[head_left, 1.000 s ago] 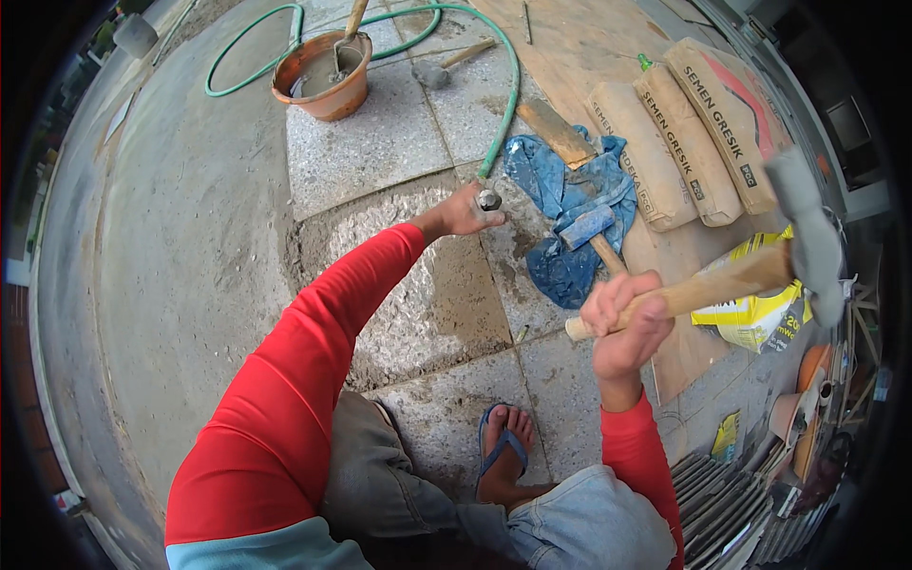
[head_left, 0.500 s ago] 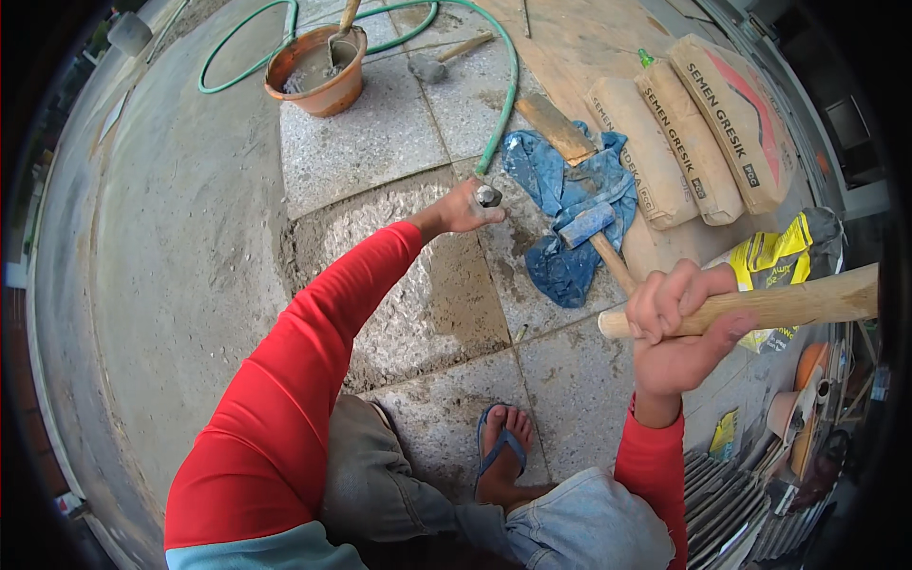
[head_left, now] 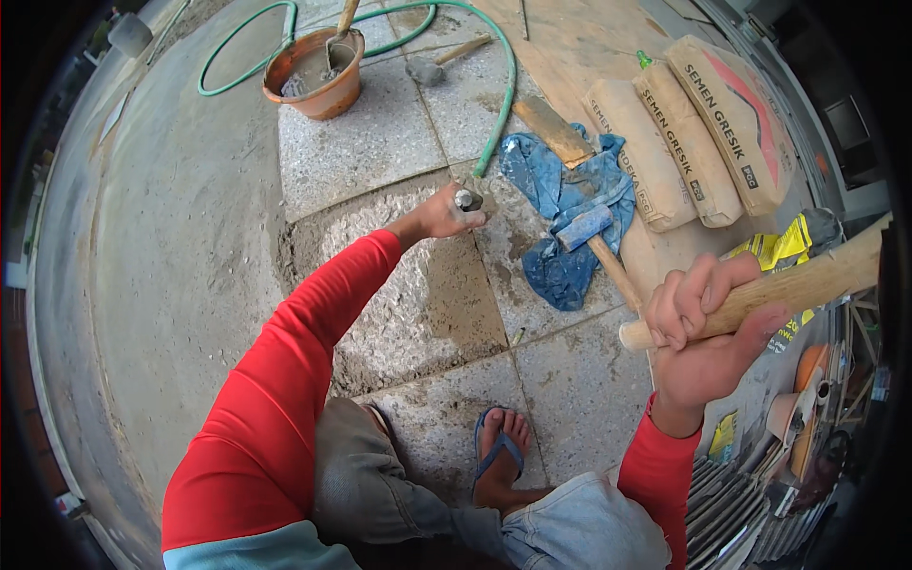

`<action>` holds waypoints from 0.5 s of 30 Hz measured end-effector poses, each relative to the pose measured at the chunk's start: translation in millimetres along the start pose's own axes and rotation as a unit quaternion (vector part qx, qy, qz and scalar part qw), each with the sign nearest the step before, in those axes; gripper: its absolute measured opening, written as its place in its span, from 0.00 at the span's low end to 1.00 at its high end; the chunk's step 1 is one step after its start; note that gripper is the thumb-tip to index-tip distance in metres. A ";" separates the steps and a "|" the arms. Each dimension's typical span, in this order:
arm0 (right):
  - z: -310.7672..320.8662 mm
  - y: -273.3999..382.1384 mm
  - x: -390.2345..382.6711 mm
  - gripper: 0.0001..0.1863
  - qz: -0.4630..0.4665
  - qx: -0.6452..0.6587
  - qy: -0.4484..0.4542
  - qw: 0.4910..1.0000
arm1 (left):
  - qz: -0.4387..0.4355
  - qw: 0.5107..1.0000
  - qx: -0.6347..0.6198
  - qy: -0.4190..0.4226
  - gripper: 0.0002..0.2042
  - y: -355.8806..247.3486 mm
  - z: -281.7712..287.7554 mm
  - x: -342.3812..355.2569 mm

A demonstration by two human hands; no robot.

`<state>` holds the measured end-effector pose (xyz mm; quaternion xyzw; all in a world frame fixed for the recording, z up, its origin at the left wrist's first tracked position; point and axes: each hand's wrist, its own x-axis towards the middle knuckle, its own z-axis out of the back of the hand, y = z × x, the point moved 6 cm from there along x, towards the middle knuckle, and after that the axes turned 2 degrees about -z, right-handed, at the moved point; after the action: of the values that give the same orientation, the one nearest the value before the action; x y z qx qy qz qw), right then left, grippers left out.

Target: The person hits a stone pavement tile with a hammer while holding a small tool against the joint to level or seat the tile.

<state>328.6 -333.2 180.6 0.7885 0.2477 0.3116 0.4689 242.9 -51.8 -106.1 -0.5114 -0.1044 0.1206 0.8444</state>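
Note:
My left hand (head_left: 445,213) is closed round a metal chisel (head_left: 465,199), seen almost end-on so that its round top shows and most of the shaft is hidden. It is over the far right corner of a rough, chipped square patch (head_left: 399,299) among the speckled floor tiles. On the right, my right hand (head_left: 698,318) grips a thick wooden tool handle (head_left: 817,280) near its butt end. The handle runs up to the right, and its head is outside the picture. Under and beyond that hand lies a blue-headed hammer (head_left: 586,226) on a blue cloth (head_left: 556,271).
An orange bucket (head_left: 332,103) with wet mix and a trowel stands far left of centre, near a green hose (head_left: 513,76) and a mallet (head_left: 425,70). A wooden block (head_left: 551,133) rests on the cloth. Paper cement sacks (head_left: 655,157) lie at right; metal strips (head_left: 722,513) lie lower right.
My left hand has drawn slightly left and nearer with the chisel. My right hand has shifted to the right, and the wooden handle now tilts more steeply upward.

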 end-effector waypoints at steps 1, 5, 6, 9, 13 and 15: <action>-1.3 -16.9 -5.2 0.33 0.026 0.029 0.000 0.999 | -0.013 1.000 0.003 0.010 0.14 -0.7 -0.9 1.6; 7.6 -143.9 -48.7 0.27 -0.131 -0.462 0.134 0.867 | -0.131 0.990 0.001 -0.045 0.17 -20.0 3.5 1.3; 16.2 -147.3 -57.7 0.27 -0.092 -0.441 0.144 0.881 | -0.137 0.990 -0.004 -0.035 0.19 -22.9 5.2 1.5; 49.8 -150.4 -82.8 0.27 -0.398 -0.260 0.056 0.878 | -0.060 0.998 0.012 -0.018 0.21 -20.5 9.7 -0.4; 20.6 -47.7 -31.3 0.29 -0.231 -0.181 0.035 0.955 | -0.034 0.999 0.014 -0.013 0.21 -15.7 13.6 -0.9; 9.0 -13.5 -10.6 0.30 -0.087 -0.065 -0.001 0.994 | -0.026 0.999 0.022 -0.008 0.21 -10.5 10.1 -0.9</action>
<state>326.5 -339.8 162.5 0.7320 0.2941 0.2843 0.5448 240.0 -48.3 -92.3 -0.4889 -0.1219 0.1050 0.8574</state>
